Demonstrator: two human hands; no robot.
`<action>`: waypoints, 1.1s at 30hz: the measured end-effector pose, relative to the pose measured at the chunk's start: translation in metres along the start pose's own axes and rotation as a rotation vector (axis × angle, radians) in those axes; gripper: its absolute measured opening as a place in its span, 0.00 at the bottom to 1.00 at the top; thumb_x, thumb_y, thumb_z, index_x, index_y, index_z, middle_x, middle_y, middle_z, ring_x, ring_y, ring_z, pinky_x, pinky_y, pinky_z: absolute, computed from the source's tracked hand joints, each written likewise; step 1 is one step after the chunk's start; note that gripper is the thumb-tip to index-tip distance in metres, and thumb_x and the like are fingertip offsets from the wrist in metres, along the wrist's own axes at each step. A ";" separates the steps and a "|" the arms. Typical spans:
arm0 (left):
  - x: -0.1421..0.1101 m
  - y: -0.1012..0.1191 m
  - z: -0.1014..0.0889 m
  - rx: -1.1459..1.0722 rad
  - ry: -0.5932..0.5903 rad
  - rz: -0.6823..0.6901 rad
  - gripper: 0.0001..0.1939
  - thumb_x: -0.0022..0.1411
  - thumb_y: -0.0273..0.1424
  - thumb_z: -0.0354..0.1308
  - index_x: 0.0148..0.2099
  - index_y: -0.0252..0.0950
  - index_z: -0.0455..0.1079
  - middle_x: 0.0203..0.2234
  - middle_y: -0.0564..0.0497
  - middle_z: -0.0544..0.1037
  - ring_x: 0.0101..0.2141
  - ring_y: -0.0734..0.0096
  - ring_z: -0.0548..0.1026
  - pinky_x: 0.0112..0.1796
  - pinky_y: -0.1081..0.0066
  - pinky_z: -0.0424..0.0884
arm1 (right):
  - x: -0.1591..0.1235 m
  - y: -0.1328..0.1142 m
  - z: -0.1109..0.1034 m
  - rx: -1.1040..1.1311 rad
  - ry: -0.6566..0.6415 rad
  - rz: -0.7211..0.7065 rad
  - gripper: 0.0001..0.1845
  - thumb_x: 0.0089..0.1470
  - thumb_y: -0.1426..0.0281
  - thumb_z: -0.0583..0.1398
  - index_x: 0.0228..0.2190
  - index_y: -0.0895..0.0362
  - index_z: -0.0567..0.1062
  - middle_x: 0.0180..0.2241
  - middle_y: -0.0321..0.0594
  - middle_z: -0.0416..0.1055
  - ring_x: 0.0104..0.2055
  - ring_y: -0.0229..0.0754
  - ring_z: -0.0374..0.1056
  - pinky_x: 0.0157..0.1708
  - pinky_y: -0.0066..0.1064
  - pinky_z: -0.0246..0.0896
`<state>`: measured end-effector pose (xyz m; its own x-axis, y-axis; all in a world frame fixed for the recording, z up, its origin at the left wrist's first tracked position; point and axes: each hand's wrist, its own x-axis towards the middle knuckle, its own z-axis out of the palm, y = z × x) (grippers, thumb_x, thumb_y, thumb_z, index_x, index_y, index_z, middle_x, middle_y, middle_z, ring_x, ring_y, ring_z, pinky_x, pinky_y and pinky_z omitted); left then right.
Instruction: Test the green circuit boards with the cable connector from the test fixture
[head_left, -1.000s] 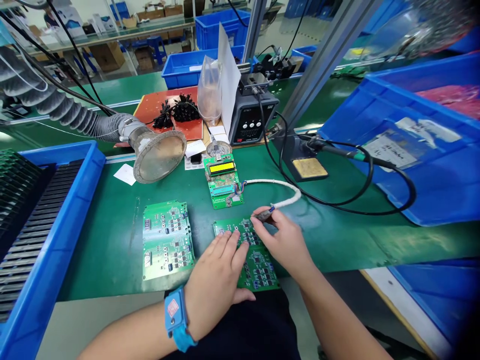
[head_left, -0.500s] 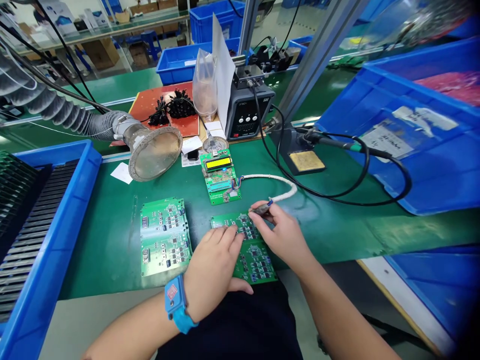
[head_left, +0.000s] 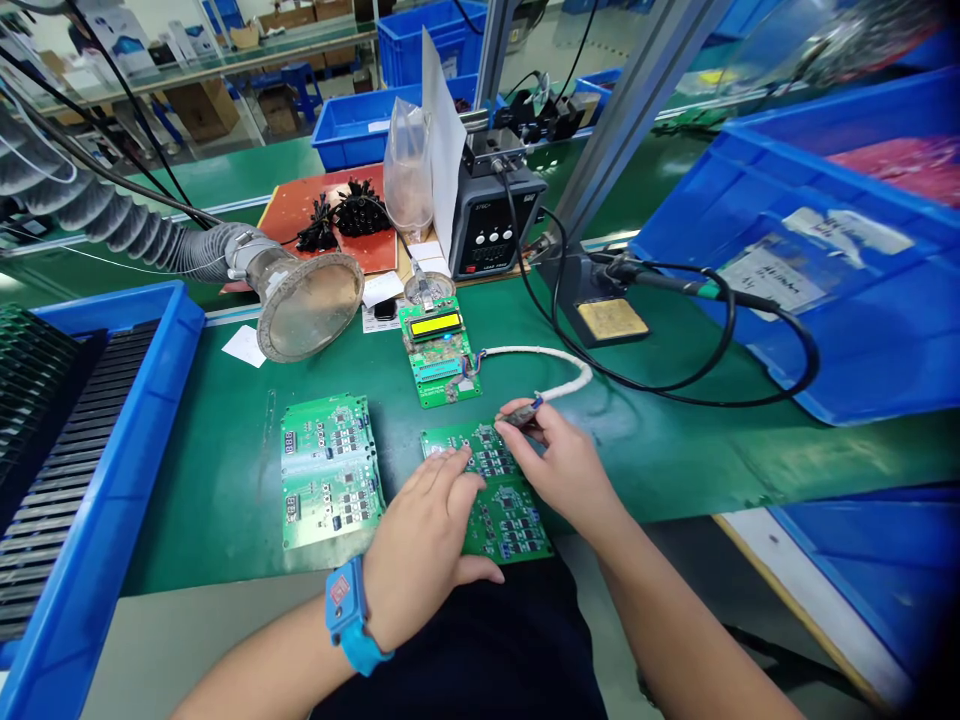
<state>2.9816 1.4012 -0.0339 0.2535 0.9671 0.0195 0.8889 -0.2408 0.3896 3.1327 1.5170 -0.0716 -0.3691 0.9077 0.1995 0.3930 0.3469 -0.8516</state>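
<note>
A green circuit board [head_left: 517, 520] lies near the front edge of the bench. My left hand [head_left: 420, 530], with a blue wrist strap [head_left: 349, 610], rests over its left side, fingers stretched and thumb out at the near edge. At the board's upper right, my right hand [head_left: 566, 465] pinches a small dark probe-like connector [head_left: 520, 413]; its tip is partly hidden by the fingers. A white-sleeved cable [head_left: 559, 353] runs from it to a small tester board [head_left: 448, 392] with a lit yellow display [head_left: 436, 325]. More green boards [head_left: 330, 465] lie to the left, seemingly stacked.
A fume extraction hood [head_left: 311, 305] hangs at left. Behind stand a soldering station [head_left: 499, 225] and an iron holder with a sponge [head_left: 611, 320]; black cable loops toward the right. Blue bins [head_left: 161, 420] flank the bench, the left one holding rows of dark boards.
The index finger of my left hand has drawn back and bent a little on the board. My right hand keeps the connector at nearly the same spot.
</note>
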 end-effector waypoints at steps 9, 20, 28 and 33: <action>-0.008 0.000 0.004 -0.021 -0.053 0.038 0.23 0.51 0.40 0.69 0.44 0.35 0.67 0.62 0.35 0.58 0.64 0.51 0.51 0.61 0.50 0.53 | -0.002 0.002 0.000 -0.010 0.005 -0.020 0.08 0.57 0.65 0.57 0.37 0.55 0.70 0.35 0.43 0.75 0.36 0.46 0.73 0.39 0.37 0.69; -0.016 -0.005 0.013 -0.135 0.014 0.095 0.12 0.61 0.36 0.61 0.48 0.47 0.71 0.64 0.38 0.48 0.65 0.47 0.43 0.59 0.44 0.52 | -0.002 0.003 0.000 -0.005 0.000 -0.012 0.08 0.57 0.64 0.57 0.37 0.55 0.70 0.35 0.43 0.75 0.36 0.46 0.73 0.40 0.37 0.69; -0.015 -0.005 0.016 -0.130 0.016 0.096 0.12 0.62 0.37 0.60 0.48 0.46 0.72 0.64 0.36 0.48 0.65 0.48 0.43 0.59 0.45 0.53 | -0.001 0.002 0.000 -0.013 0.006 -0.016 0.08 0.57 0.64 0.57 0.36 0.55 0.70 0.34 0.43 0.75 0.36 0.46 0.73 0.39 0.37 0.69; -0.016 -0.007 0.016 -0.122 0.029 0.109 0.12 0.62 0.38 0.60 0.49 0.47 0.72 0.64 0.36 0.48 0.65 0.49 0.44 0.59 0.45 0.53 | -0.002 0.003 0.000 -0.012 0.007 -0.015 0.09 0.57 0.64 0.57 0.36 0.56 0.71 0.34 0.43 0.75 0.35 0.45 0.73 0.38 0.36 0.69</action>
<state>2.9775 1.3863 -0.0513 0.3333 0.9382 0.0935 0.8032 -0.3345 0.4930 3.1344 1.5163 -0.0742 -0.3689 0.9040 0.2162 0.3971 0.3636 -0.8427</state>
